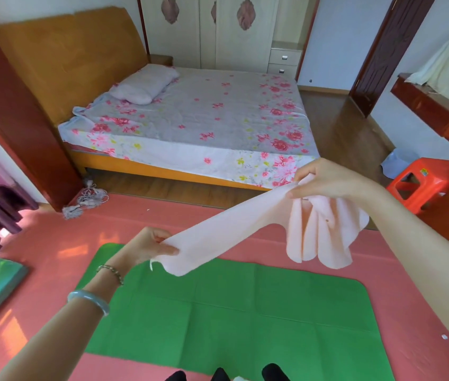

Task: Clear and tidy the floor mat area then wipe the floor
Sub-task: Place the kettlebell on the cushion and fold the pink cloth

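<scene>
Cloth (pixel 231 232), pale pink and thin, is stretched in the air between my two grips, above the floor mats. My left grip (pixel 149 244) pinches one end between thumb and curled fingers, low and close to me. My right grip (pixel 328 178) pinches the cloth higher and farther out, and below it the rest hangs down in loose folds.

A pale green bangle (pixel 88 299) and a beaded bracelet (pixel 110 270) sit on my left wrist.

Under the cloth a green mat (pixel 231 312) lies flat, showing fold creases, on top of a larger salmon-pink mat (pixel 53 243) that spreads out on every side of it. A small white scrap (pixel 444 336) lies on the pink mat to the right.

Beyond the mats is bare wooden floor (pixel 341 127), then a bed (pixel 196 116) with a flowered sheet and a pink pillow (pixel 143 83) at its head. A tangle of pale tassels (pixel 86 199) lies at the far left edge of the pink mat, near the bed's corner. An orange plastic stool (pixel 424 180) stands to the right, behind my right forearm
</scene>
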A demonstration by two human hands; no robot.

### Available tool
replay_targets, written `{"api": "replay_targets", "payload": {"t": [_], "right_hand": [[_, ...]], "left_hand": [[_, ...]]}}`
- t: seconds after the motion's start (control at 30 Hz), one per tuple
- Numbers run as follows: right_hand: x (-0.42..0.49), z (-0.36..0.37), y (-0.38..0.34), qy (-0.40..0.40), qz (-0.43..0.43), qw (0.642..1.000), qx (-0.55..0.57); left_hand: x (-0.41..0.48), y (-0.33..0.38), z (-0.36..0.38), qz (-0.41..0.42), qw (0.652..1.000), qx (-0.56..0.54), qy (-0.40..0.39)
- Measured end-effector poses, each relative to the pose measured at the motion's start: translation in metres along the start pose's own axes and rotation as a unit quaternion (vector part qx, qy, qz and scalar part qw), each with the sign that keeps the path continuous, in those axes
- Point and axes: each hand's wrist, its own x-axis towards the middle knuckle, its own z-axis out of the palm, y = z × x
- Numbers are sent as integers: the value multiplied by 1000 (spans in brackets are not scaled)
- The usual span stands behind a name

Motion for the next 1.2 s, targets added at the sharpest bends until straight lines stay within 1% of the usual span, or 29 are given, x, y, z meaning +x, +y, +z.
{"api": "replay_targets", "payload": {"t": [0.2,0.33,0.4,0.57,0.67,0.73,0.77,0.87,0.9,0.93,1.0,1.07,1.13,1.2], "right_hand": [[4,-9,27,25,42,999,22],[7,-13,31,21,55,998,22],[10,-13,37,26,60,998,14],[13,-10,51,54,74,995,-29],[14,-8,55,64,88,994,-25],[16,-7,61,58,111,992,-15],[15,-7,63,48,122,991,-10],[14,1,73,2,143,990,5],[12,7,74,-11,142,990,-2],[11,14,74,-22,144,989,-10],[12,25,79,-20,135,991,-5],[10,32,80,14,144,989,18],[9,31,82,50,195,979,33],[6,29,86,38,230,971,46]], "left_hand": [[-3,-6,-39,-22,993,-63,98],[1,6,-42,-15,987,-106,118],[6,6,-45,-7,986,-103,128],[5,14,-52,15,992,-88,93],[2,20,-53,39,992,-88,84],[0,20,-59,54,991,-102,75],[-2,21,-61,63,987,-127,77],[-5,22,-68,75,957,-271,65],[-8,28,-69,81,948,-303,54],[-9,34,-69,90,945,-313,38],[-7,47,-69,95,954,-285,25],[0,57,-67,91,968,-224,71],[11,62,-66,89,976,-156,128],[22,64,-62,79,980,-106,147]]}}
